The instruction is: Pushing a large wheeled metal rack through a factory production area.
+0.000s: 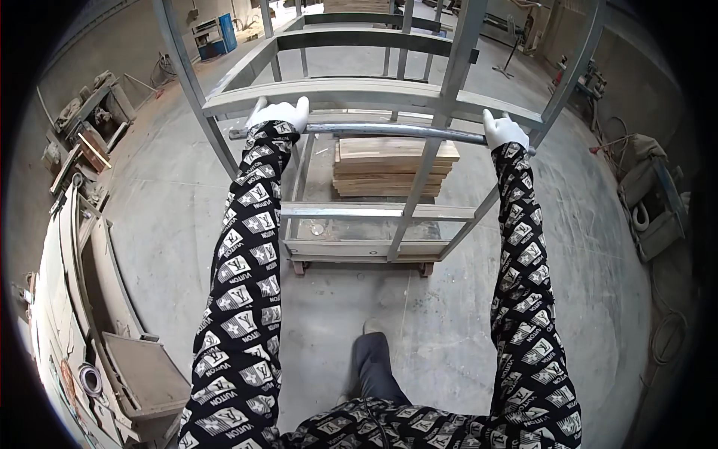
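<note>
A metal rack cart point(336, 97) of grey square tubing stands in front of me, with a round push bar point(396, 132) across its near side. My left hand point(278, 116), in a white glove, grips the bar near its left end, thumb sticking up. Near the other end, my right hand point(506, 132) is closed round the same bar, also gloved in white. Both arms are stretched forward, and the sleeves hide part of each grip. Low inside the cart lies a stack of wooden boards point(389, 165).
Sheets and panels point(101, 277) lean along the left wall. Scrap wood point(90, 153) and machine parts lie farther up that side. On the right are a grey bin-like object point(654, 198) and coiled hose point(668, 337). A blue machine point(217, 37) stands at the far left. My foot is on the concrete floor point(449, 322).
</note>
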Demonstrator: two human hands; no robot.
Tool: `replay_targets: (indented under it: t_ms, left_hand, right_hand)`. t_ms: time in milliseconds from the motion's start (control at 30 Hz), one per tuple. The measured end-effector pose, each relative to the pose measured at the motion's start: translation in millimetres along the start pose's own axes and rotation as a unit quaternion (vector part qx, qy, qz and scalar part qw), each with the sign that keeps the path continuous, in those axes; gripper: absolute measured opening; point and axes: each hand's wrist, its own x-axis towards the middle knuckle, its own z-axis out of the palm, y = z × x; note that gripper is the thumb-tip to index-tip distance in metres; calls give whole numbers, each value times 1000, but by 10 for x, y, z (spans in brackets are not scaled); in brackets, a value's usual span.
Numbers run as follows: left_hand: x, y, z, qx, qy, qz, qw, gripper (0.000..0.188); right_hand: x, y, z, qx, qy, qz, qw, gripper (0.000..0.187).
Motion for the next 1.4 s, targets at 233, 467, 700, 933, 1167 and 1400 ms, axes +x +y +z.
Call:
replay_targets:
  t_ms: [233,467,700,933,1167,1400]
  left_hand:
    - [93,-104,-76,-7,12,-34,999,50]
    - [-86,181,-270,-3,-19,-31,999,63]
    - [35,35,-64,24,18,35,999,42]
    - [-219,-328,-558,-36,-33,11,999,70]
    - [-273,-595,-675,-51,-64,-9,997,72]
    - [-54,-522,-442,-54,-31,5,998,72]
  right_hand:
    - [56,32,-399,4,-3,-28,1000,64]
    - [-53,170,-356,-15,-17,2,1000,64]
    - [16,64,-268,-13,-21,23,999,62]
    - [-82,-349,-405,-41,-64,26,997,64]
    - [-74,-615,-454,-43,-85,52,994,66]
    - [34,-519,-224,-32,-52,32,998,66]
